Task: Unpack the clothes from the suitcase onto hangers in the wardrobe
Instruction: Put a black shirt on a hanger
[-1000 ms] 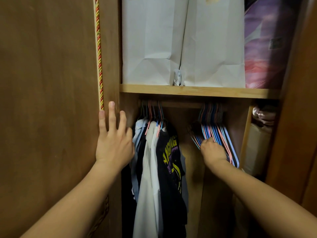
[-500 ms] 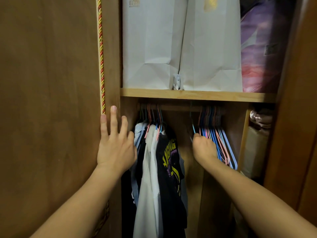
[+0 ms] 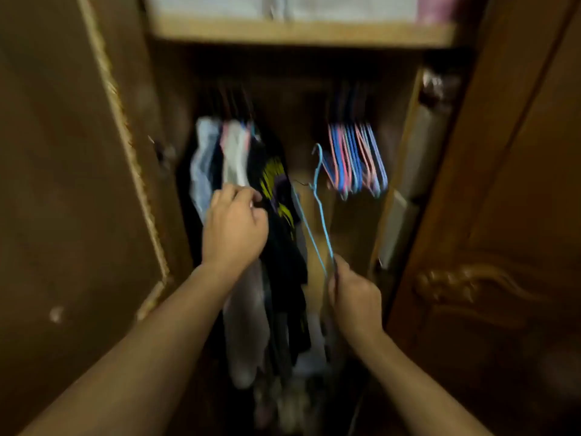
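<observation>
Hanger (image 3: 317,202), blue wire: pinched at its lower end in right grip (image 3: 352,297), hook uppermost, off the rail. Left grip (image 3: 234,228): curled, beside hung clothes (image 3: 276,215); contents indeterminate. Beyond right grip: spare hangers (image 3: 356,158). Advice: withdraw hook clear of clothes.

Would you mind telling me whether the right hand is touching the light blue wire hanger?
Touching. In the head view the right hand is curled round the lower end of the light blue wire hanger, whose wires run straight into its grip.
</observation>
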`<state>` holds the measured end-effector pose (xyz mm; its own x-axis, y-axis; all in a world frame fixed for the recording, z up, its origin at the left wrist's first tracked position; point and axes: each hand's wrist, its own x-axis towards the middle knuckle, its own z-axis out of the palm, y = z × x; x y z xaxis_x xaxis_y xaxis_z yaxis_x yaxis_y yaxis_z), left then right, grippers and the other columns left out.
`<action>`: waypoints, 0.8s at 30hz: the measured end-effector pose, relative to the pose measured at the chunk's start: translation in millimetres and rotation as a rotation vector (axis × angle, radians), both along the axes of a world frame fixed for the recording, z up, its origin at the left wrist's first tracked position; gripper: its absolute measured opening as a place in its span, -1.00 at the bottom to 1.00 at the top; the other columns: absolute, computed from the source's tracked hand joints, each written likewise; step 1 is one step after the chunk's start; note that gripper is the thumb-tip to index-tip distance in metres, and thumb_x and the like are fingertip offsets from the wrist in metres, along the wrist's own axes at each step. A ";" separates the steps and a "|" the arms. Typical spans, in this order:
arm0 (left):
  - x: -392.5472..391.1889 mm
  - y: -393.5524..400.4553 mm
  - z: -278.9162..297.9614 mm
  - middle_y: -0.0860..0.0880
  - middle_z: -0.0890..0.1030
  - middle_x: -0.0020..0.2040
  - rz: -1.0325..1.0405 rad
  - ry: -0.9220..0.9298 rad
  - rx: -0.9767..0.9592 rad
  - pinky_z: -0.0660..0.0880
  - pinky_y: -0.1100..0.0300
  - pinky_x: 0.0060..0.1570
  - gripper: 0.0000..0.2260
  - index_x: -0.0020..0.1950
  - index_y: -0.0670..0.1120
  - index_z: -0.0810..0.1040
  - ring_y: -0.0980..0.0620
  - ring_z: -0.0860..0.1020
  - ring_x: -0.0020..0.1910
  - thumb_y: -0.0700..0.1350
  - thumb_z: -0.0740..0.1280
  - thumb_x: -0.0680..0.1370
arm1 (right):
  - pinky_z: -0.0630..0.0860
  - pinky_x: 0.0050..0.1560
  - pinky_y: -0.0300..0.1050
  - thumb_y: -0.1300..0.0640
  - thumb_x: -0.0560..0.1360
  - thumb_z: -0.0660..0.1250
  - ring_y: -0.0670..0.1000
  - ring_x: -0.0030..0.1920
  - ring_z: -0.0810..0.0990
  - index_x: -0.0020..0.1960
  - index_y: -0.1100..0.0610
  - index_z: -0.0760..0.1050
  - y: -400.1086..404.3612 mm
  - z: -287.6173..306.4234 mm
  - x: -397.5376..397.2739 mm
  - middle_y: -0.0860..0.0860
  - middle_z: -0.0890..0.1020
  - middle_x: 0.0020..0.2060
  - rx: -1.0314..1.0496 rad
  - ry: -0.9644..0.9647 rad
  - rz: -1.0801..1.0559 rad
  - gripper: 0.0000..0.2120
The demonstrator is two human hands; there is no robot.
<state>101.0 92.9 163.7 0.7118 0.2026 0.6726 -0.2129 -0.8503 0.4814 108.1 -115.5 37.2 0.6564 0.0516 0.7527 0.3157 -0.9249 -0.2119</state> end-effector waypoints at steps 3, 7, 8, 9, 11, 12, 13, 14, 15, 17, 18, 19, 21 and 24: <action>-10.0 -72.5 -102.2 -0.08 0.64 0.03 -0.219 0.367 -0.440 0.44 0.15 0.05 -0.84 0.04 -0.06 0.62 -0.12 0.58 0.05 -0.10 0.25 0.60 | 0.45 -0.53 -0.12 0.16 0.40 0.41 0.05 -0.49 0.58 0.23 0.13 0.57 -28.8 -84.1 -93.9 0.04 0.58 -0.45 0.040 0.147 -0.008 -0.61; -71.8 -175.9 -228.5 -0.12 0.68 -0.14 -0.377 0.901 -0.918 0.54 0.02 -0.14 -0.76 -0.03 -0.08 0.57 -0.08 0.60 -0.23 0.04 0.23 0.64 | 0.46 -0.40 -0.09 0.16 0.46 0.41 -0.01 -0.36 0.58 0.29 0.09 0.53 -56.8 -163.7 -216.5 -0.03 0.62 -0.33 0.190 0.439 -0.068 -0.60; -89.3 -194.6 -253.1 -0.10 0.68 -0.20 -0.426 1.007 -0.974 0.53 0.11 -0.23 -0.78 0.06 -0.12 0.55 -0.03 0.61 -0.31 -0.01 0.20 0.68 | 0.45 -0.39 -0.06 0.15 0.49 0.38 0.00 -0.35 0.58 0.30 0.08 0.51 -66.4 -178.8 -238.7 -0.04 0.61 -0.32 0.236 0.511 -0.087 -0.63; -110.5 -214.6 -274.8 -0.07 0.68 -0.25 -0.479 1.111 -1.001 0.53 0.19 -0.30 -0.81 0.14 -0.12 0.52 0.02 0.62 -0.37 -0.07 0.17 0.71 | 0.44 -0.38 -0.04 0.15 0.52 0.34 0.03 -0.34 0.58 0.30 0.07 0.49 -79.7 -194.2 -264.6 -0.03 0.60 -0.31 0.274 0.571 -0.121 -0.65; -144.7 -237.5 -303.6 -0.06 0.66 -0.22 -0.554 1.258 -1.058 0.59 0.23 -0.32 -0.83 0.17 -0.10 0.48 0.06 0.65 -0.38 -0.14 0.10 0.72 | 0.46 -0.33 -0.03 0.09 0.57 0.27 0.06 -0.27 0.60 0.30 0.04 0.46 -100.8 -217.8 -305.3 -0.03 0.63 -0.24 0.337 0.654 -0.161 -0.69; -163.6 -251.1 -318.6 -0.07 0.63 -0.18 -0.587 1.347 -1.055 0.61 0.21 -0.28 -0.82 0.13 -0.08 0.48 0.04 0.66 -0.36 -0.17 0.09 0.72 | 0.50 -0.27 -0.03 0.04 0.59 0.24 0.05 -0.20 0.62 0.29 0.02 0.46 -112.1 -229.5 -327.8 -0.03 0.65 -0.17 0.402 0.703 -0.201 -0.71; -179.4 -261.5 -331.2 -0.08 0.62 -0.14 -0.606 1.420 -1.009 0.62 0.17 -0.21 -0.82 0.09 -0.06 0.48 0.02 0.66 -0.32 -0.18 0.09 0.72 | 0.54 -0.18 -0.04 -0.03 0.60 0.20 0.03 -0.12 0.62 0.28 0.00 0.48 -122.4 -237.7 -345.7 -0.03 0.65 -0.09 0.498 0.743 -0.232 -0.71; -199.2 -274.0 -343.4 -0.08 0.62 -0.12 -0.625 1.498 -0.924 0.59 0.13 -0.14 -0.83 0.07 -0.05 0.47 0.00 0.66 -0.27 -0.19 0.11 0.72 | 0.55 -0.06 -0.05 -0.12 0.60 0.18 0.01 -0.04 0.61 0.26 0.00 0.51 -133.8 -248.5 -364.8 -0.04 0.62 -0.03 0.643 0.791 -0.276 -0.67; -216.7 -285.0 -353.1 -0.07 0.64 -0.11 -0.644 1.561 -0.818 0.56 0.11 -0.10 -0.85 0.05 -0.05 0.47 -0.02 0.66 -0.24 -0.20 0.12 0.71 | 0.54 0.05 -0.04 -0.20 0.58 0.17 -0.02 0.02 0.59 0.26 0.00 0.54 -144.6 -257.2 -381.1 -0.05 0.59 0.01 0.806 0.821 -0.329 -0.59; -256.4 -310.7 -372.9 -0.06 0.67 -0.16 -0.730 1.674 -0.607 0.57 0.16 -0.14 -0.87 0.03 -0.07 0.48 0.00 0.67 -0.27 -0.22 0.17 0.70 | 0.53 0.17 -0.02 -0.31 0.50 0.19 -0.06 0.07 0.59 0.31 0.00 0.54 -170.7 -275.0 -414.9 -0.09 0.57 0.04 1.125 0.808 -0.489 -0.47; -278.0 -324.7 -381.3 -0.05 0.68 -0.20 -0.778 1.711 -0.512 0.58 0.21 -0.20 -0.87 0.01 -0.09 0.49 0.01 0.67 -0.30 -0.25 0.19 0.69 | 0.53 0.19 -0.02 -0.30 0.49 0.24 -0.07 0.10 0.59 0.34 -0.01 0.52 -183.6 -280.4 -429.9 -0.10 0.58 0.05 1.274 0.776 -0.547 -0.45; -302.9 -341.2 -388.3 -0.07 0.67 -0.21 -0.832 1.746 -0.422 0.59 0.23 -0.26 -0.85 -0.01 -0.11 0.51 0.00 0.66 -0.31 -0.28 0.20 0.68 | 0.54 0.19 -0.03 -0.25 0.50 0.29 -0.08 0.11 0.60 0.36 -0.01 0.49 -199.2 -285.3 -446.1 -0.11 0.59 0.06 1.430 0.745 -0.561 -0.48; -349.4 -366.0 -400.8 -0.06 0.68 -0.19 -0.976 1.803 -0.282 0.60 0.21 -0.29 -0.78 0.03 -0.13 0.58 -0.04 0.65 -0.26 -0.37 0.19 0.65 | 0.59 0.00 -0.13 -0.07 0.57 0.36 -0.13 0.00 0.64 0.32 -0.06 0.47 -223.9 -295.1 -470.2 -0.13 0.62 -0.02 1.758 0.667 -0.528 -0.65; -414.2 -405.2 -421.4 -0.04 0.67 -0.19 -1.163 1.821 -0.032 0.54 0.24 -0.28 -0.76 0.09 -0.13 0.62 -0.02 0.61 -0.23 -0.35 0.19 0.65 | 0.51 -0.24 -0.15 -0.01 0.61 0.32 -0.05 -0.25 0.63 0.01 0.01 0.56 -271.8 -308.7 -506.9 -0.04 0.67 -0.24 1.932 0.538 -0.678 -0.89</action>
